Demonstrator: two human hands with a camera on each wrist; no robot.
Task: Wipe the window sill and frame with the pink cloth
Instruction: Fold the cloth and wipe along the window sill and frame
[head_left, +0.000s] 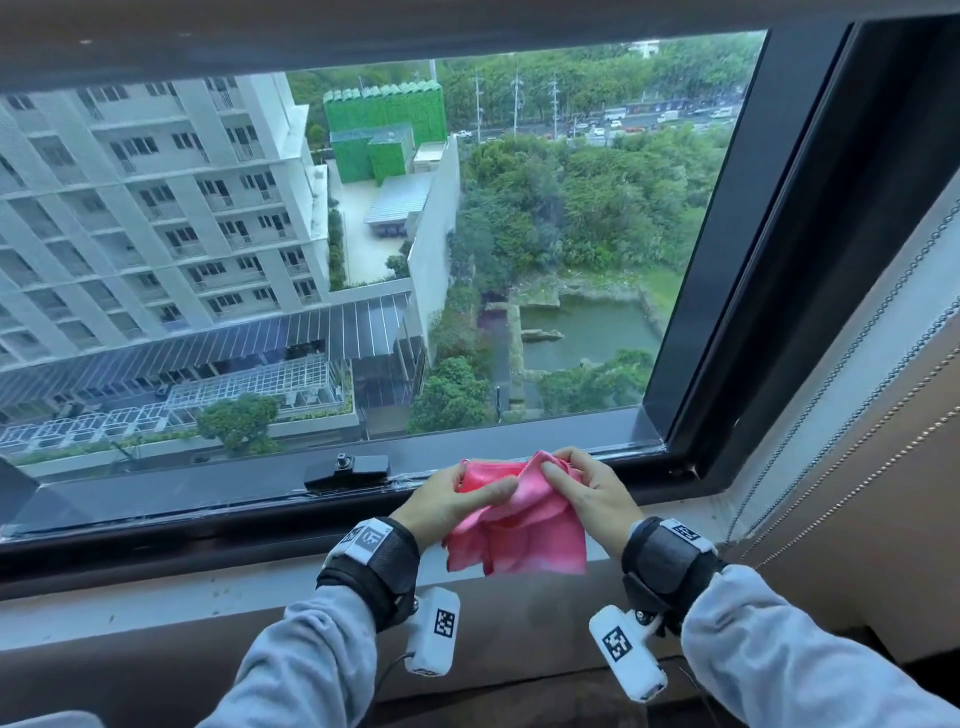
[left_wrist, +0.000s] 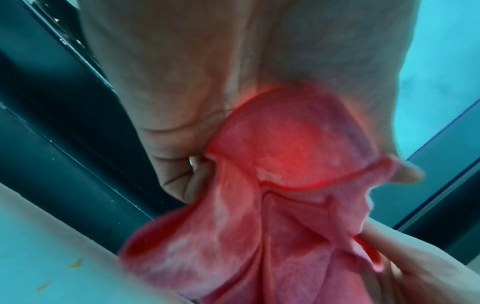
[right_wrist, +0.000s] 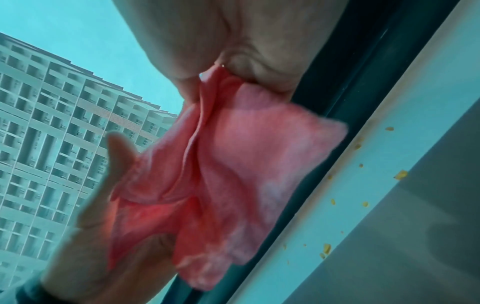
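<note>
Both hands hold the pink cloth just above the pale window sill, in front of the black lower window frame. My left hand grips its upper left part, thumb lying across the fabric. My right hand pinches the bunched top edge. The cloth hangs down in loose folds below the hands. In the left wrist view the cloth fills the palm; in the right wrist view the cloth hangs from pinched fingers beside the dark frame.
A black window latch sits on the lower frame left of the hands. Bead chains of a brown roller blind hang at the right. Small yellowish crumbs lie on the sill. A dark padded surface runs below the sill.
</note>
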